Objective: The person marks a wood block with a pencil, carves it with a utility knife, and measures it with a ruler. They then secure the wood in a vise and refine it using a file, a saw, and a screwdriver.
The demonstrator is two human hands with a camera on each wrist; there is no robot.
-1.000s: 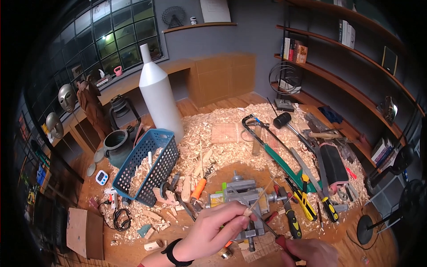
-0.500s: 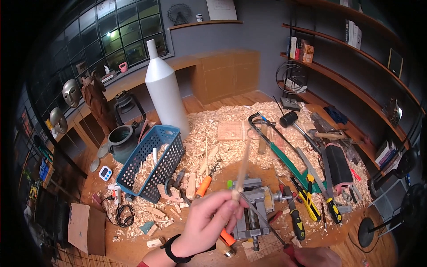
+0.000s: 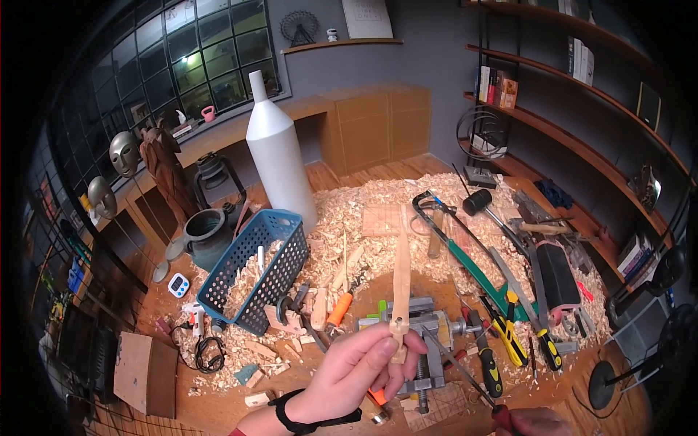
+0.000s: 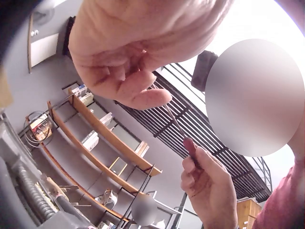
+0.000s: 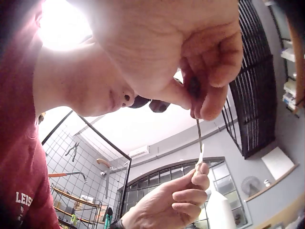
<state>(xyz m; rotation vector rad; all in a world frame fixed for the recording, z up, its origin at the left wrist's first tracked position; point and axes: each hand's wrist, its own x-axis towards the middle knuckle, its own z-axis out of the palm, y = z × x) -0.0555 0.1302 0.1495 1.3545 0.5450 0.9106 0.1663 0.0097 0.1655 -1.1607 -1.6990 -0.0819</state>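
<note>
My left hand [image 3: 352,370] pinches a small carved wooden dagger [image 3: 402,280] by its handle, between thumb and fingers. The blade points up and away, its flat face toward the head view. From the lower right, my right hand [image 3: 542,423] grips the red handle [image 3: 502,418] of a slim tool with a thin metal shaft [image 3: 465,374]. The shaft's far end comes right up beside the left fingers and the dagger's guard. In the right wrist view, the left hand [image 5: 167,202] holds the pale wood by the shaft's tip. Below the hands stands a grey metal vise [image 3: 432,367].
Wood shavings [image 3: 342,196] cover much of the bench. A blue basket [image 3: 254,272] stands left, near a tall white bottle [image 3: 280,160]. Right of the vise lie a green hacksaw [image 3: 469,265], a yellow-black cutter [image 3: 515,349] and a black mallet [image 3: 478,202]. An orange-handled tool [image 3: 339,309] lies left of it.
My left hand has turned the dagger from a slanted, edge-on position to upright with its flat face showing. The right hand still holds the red-handled tool, slightly lower right. The head view has shifted a little.
</note>
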